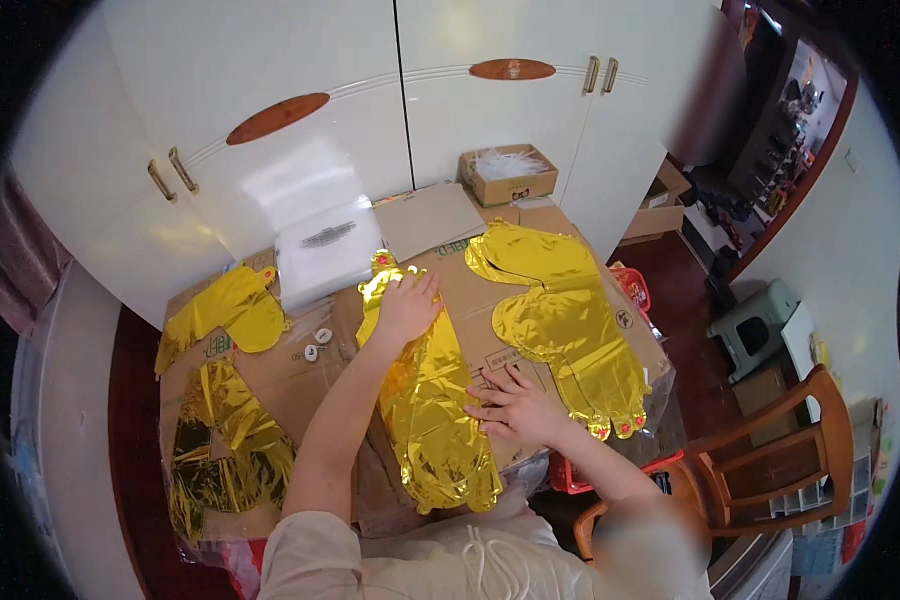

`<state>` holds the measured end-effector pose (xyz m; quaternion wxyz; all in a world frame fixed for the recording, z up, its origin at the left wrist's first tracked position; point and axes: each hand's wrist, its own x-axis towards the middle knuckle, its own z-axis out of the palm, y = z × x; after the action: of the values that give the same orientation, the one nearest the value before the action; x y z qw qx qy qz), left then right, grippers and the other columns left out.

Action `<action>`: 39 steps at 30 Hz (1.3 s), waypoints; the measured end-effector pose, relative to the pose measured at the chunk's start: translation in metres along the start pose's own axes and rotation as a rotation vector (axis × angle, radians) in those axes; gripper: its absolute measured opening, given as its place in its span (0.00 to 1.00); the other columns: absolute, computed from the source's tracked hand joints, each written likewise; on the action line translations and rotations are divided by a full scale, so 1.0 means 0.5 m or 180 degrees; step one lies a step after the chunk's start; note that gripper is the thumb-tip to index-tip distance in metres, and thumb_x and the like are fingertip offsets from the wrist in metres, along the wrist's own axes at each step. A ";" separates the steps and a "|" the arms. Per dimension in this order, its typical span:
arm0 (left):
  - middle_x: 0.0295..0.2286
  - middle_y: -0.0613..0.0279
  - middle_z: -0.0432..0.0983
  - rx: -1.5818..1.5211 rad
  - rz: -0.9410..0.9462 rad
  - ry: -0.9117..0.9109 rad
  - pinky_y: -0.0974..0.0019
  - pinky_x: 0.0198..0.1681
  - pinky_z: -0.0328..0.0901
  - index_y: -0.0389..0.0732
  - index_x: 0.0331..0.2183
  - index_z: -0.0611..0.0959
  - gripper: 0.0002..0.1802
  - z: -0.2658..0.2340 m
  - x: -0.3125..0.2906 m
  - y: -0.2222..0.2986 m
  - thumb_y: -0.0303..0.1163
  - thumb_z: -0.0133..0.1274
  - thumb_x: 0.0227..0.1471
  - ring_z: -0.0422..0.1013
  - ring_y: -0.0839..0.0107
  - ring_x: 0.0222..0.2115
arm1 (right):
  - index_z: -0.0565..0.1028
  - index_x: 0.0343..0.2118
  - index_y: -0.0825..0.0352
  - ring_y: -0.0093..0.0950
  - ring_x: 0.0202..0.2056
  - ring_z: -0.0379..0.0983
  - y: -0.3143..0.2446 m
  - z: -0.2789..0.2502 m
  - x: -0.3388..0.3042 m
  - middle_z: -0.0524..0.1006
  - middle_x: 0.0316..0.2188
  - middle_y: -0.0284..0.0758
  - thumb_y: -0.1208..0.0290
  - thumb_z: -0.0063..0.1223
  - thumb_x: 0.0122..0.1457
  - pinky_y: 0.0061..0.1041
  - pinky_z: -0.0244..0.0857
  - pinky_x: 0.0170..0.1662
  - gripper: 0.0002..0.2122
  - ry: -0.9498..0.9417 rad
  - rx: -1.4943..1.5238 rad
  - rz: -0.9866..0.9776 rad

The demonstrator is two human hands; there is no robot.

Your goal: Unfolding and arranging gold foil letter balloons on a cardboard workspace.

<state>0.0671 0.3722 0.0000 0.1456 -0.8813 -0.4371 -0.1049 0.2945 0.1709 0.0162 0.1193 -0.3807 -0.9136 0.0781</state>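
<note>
A flat, shiny gold foil balloon (433, 410) lies lengthwise in front of me on the cardboard-covered table (320, 395). My left hand (408, 307) rests palm down on its far end, fingers stretched over the foil. At its right edge, my right hand (515, 407) has its fingers spread, the tips touching the foil edge and the hand partly over the cardboard. To the right lies another flat gold foil balloon (570, 320), with small red spots at its near end. Two more gold foil pieces, one at the far left (232, 310) and one at the near left (232, 440), lie flat too.
A stack of clear plastic bags (328, 245) sits at the back, beside a flat cardboard sheet (430, 222) and an open carton (510, 177) of white strips. Two small round white pieces (316, 345) lie left of my forearm. White cabinets stand behind; a wooden chair (780, 460) is at right.
</note>
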 end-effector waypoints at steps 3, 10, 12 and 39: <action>0.50 0.58 0.72 -0.0265 0.0242 -0.0868 0.60 0.42 0.64 0.38 0.47 0.79 0.25 -0.119 -0.005 0.074 0.43 0.50 0.51 0.68 0.66 0.46 | 0.74 0.53 0.46 0.34 0.65 0.52 0.006 0.009 -0.009 0.66 0.60 0.27 0.53 0.48 0.60 0.49 0.39 0.66 0.18 0.0018 -0.0018 0.0071; 0.51 0.49 0.71 -0.1090 0.0630 -0.0111 0.56 0.55 0.59 0.32 0.48 0.77 0.26 -0.126 -0.196 0.191 0.45 0.42 0.60 0.66 0.59 0.54 | 0.75 0.52 0.46 0.35 0.64 0.54 -0.001 0.002 0.000 0.67 0.58 0.27 0.51 0.47 0.60 0.49 0.40 0.66 0.18 -0.0216 -0.0144 0.0089; 0.52 0.50 0.70 -0.0865 0.0422 -0.0233 0.56 0.55 0.58 0.32 0.49 0.76 0.27 -0.112 -0.171 0.176 0.45 0.42 0.60 0.65 0.60 0.54 | 0.76 0.52 0.46 0.35 0.65 0.53 -0.006 -0.007 0.001 0.67 0.59 0.27 0.52 0.48 0.60 0.50 0.40 0.66 0.18 -0.0102 -0.0042 0.0102; 0.52 0.64 0.70 -0.0610 -0.0553 0.0065 0.54 0.49 0.61 0.42 0.52 0.74 0.25 0.006 -0.005 0.057 0.44 0.47 0.56 0.65 0.65 0.51 | 0.77 0.50 0.48 0.34 0.63 0.55 -0.005 -0.004 -0.002 0.69 0.57 0.27 0.52 0.48 0.60 0.49 0.43 0.65 0.17 0.0124 -0.0061 -0.0002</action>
<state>0.0885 0.3548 -0.0082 0.0555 -0.8489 -0.4983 -0.1674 0.2939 0.1685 0.0186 0.1334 -0.3831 -0.9119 0.0619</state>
